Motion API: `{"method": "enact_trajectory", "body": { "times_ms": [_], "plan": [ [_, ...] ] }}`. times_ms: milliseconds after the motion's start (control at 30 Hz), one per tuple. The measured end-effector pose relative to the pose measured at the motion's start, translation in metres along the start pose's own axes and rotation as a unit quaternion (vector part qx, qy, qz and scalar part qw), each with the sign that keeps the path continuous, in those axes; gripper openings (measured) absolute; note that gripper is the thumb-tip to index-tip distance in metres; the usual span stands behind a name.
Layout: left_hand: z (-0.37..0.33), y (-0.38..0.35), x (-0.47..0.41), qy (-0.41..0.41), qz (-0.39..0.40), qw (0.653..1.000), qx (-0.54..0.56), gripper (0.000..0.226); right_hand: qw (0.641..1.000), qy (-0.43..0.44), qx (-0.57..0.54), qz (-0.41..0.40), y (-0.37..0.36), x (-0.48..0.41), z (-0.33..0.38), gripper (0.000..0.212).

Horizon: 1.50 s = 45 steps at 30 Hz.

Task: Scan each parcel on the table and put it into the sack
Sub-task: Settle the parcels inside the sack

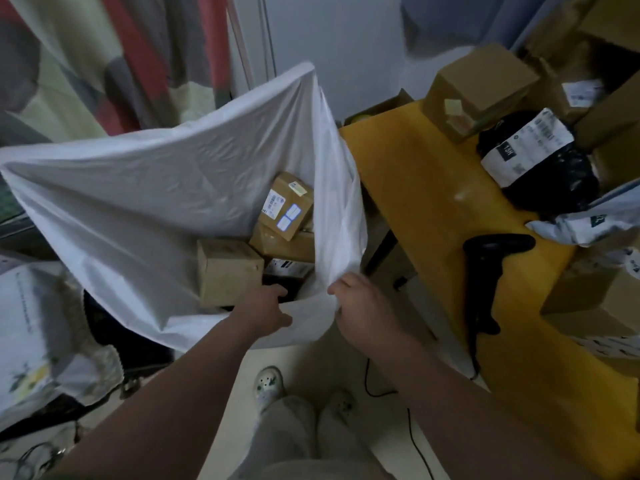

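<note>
Parcels (280, 245) in two groups. First group already down in the white sack (156, 188): labelled cardboard box (285, 204) tilted against the right-hand wall, plain cardboard box (228, 270) nearest the opening, at least two more wedged between and beneath. Second group waiting on the yellow counter (426, 202), just right of the sack: black bagged parcel (557, 192) with a white label, brown carton (481, 88) behind it, pale poly mailer (585, 223) toward the right edge, further cartons partly out of view. Sack mouth held wide by both hands, judged so as to keep a clear drop for the next item and to stop the limp film folding shut. Left hand (266, 306) hooked over the near rim, fingers curled down inside, thumb against the film. Right hand (360, 306) pinching a gathered fold of the rim on the counter side, fingertips closed on the plastic. Neither hand free for a parcel or for the scanner (485, 271), lying unattended on the counter, handle toward the near edge. Judged next need: release one hand, take up the scanner, read a label on the counter group. Possible obstructions: rim sagging once released; boxes piled in the right half of the sack bottom, leaving the left half as the better landing zone; tight gap between sack and counter leg (382, 251). Further out: patterned curtain (121, 64) behind the sack, printed white bag (31, 323) at lower left, dark cable (417, 445) across the floor, slippered feet (268, 382) directly below the hands.
</note>
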<state>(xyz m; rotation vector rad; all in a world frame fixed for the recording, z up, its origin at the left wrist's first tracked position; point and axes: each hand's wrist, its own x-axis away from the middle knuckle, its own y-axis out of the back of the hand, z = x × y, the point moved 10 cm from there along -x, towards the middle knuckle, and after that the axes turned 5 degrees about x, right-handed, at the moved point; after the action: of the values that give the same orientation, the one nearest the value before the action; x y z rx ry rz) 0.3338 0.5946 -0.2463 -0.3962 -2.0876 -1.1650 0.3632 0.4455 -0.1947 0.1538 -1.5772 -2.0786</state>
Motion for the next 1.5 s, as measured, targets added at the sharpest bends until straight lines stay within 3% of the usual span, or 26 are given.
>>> {"method": "enact_trajectory", "body": {
  "times_ms": [67, 167, 233, 300, 367, 433, 533, 733, 867, 900, 967, 1067, 1133, 1200, 1267, 1333, 1367, 1400, 1433, 1500],
  "plan": [
    [0.023, -0.012, -0.007, 0.006, 0.012, 0.998, -0.060, 0.075, 0.991, 0.063, 0.078, 0.084, -0.037, -0.011, 0.020, 0.036],
    [0.061, -0.030, -0.013, 0.027, 0.036, 0.979, -0.198, 0.094, 0.967, 0.120, 0.197, 0.105, -0.072, -0.029, 0.022, 0.051],
    [0.086, -0.041, -0.013, 0.050, 0.049, 0.961, -0.267, 0.105, 0.933, 0.153, 0.300, 0.128, -0.092, -0.035, 0.017, 0.053],
    [0.103, -0.040, -0.011, 0.071, 0.021, 0.947, -0.313, 0.091, 0.894, 0.145, 0.383, 0.181, -0.111, -0.041, -0.003, 0.054],
    [0.111, -0.032, -0.010, 0.075, -0.035, 0.944, -0.318, 0.057, 0.895, 0.116, 0.389, 0.188, -0.115, -0.044, -0.014, 0.045],
    [0.114, -0.025, -0.006, 0.070, -0.065, 0.945, -0.313, 0.037, 0.908, 0.143, 0.374, 0.128, -0.108, -0.043, -0.011, 0.022],
    [0.111, -0.016, 0.002, 0.064, -0.065, 0.952, -0.292, 0.032, 0.941, 0.162, 0.292, 0.058, -0.096, -0.042, -0.016, 0.046],
    [0.082, 0.058, 0.039, 0.028, -0.207, 0.946, -0.246, 0.029, 0.950, 0.176, 0.259, 0.005, -0.006, -0.049, 0.042, 0.042],
    [0.060, 0.114, 0.087, -0.053, -0.375, 0.894, -0.242, 0.012, 0.941, 0.175, 0.239, -0.163, 0.076, -0.048, 0.079, 0.023],
    [0.056, 0.127, 0.098, -0.079, -0.403, 0.884, -0.226, 0.019, 0.932, 0.182, 0.227, -0.216, 0.096, -0.044, 0.087, 0.017],
    [0.042, 0.158, 0.127, -0.112, -0.462, 0.856, -0.205, 0.030, 0.904, 0.204, 0.197, -0.319, 0.138, -0.033, 0.103, 0.018],
    [0.019, 0.219, 0.186, -0.156, -0.578, 0.784, -0.167, 0.030, 0.834, 0.226, 0.111, -0.492, 0.213, -0.016, 0.118, 0.023],
    [0.009, 0.261, 0.225, -0.158, -0.639, 0.741, -0.131, 0.031, 0.808, 0.197, 0.064, -0.551, 0.261, -0.011, 0.122, 0.016],
    [0.003, 0.287, 0.250, -0.152, -0.686, 0.700, -0.127, 0.026, 0.818, 0.153, 0.037, -0.553, 0.288, -0.011, 0.123, 0.010],
    [-0.009, 0.288, 0.251, -0.155, -0.639, 0.737, -0.158, 0.018, 0.865, 0.157, 0.069, -0.472, 0.275, -0.018, 0.130, 0.016],
    [-0.005, 0.264, 0.218, -0.105, -0.502, 0.832, -0.214, 0.019, 0.918, 0.177, 0.154, -0.320, 0.231, -0.034, 0.131, 0.019],
    [0.006, 0.249, 0.204, -0.077, -0.449, 0.860, -0.230, 0.021, 0.931, 0.165, 0.198, -0.260, 0.216, -0.039, 0.124, 0.016],
    [0.020, 0.239, 0.199, -0.046, -0.415, 0.880, -0.226, 0.022, 0.930, 0.157, 0.216, -0.251, 0.218, -0.038, 0.120, 0.016],
    [0.029, 0.241, 0.204, -0.043, -0.429, 0.884, -0.184, 0.021, 0.924, 0.146, 0.209, -0.284, 0.234, -0.034, 0.117, 0.015],
    [0.039, 0.263, 0.235, -0.050, -0.519, 0.850, -0.075, 0.022, 0.900, 0.111, 0.141, -0.396, 0.280, -0.012, 0.116, 0.013]
  ]
}}
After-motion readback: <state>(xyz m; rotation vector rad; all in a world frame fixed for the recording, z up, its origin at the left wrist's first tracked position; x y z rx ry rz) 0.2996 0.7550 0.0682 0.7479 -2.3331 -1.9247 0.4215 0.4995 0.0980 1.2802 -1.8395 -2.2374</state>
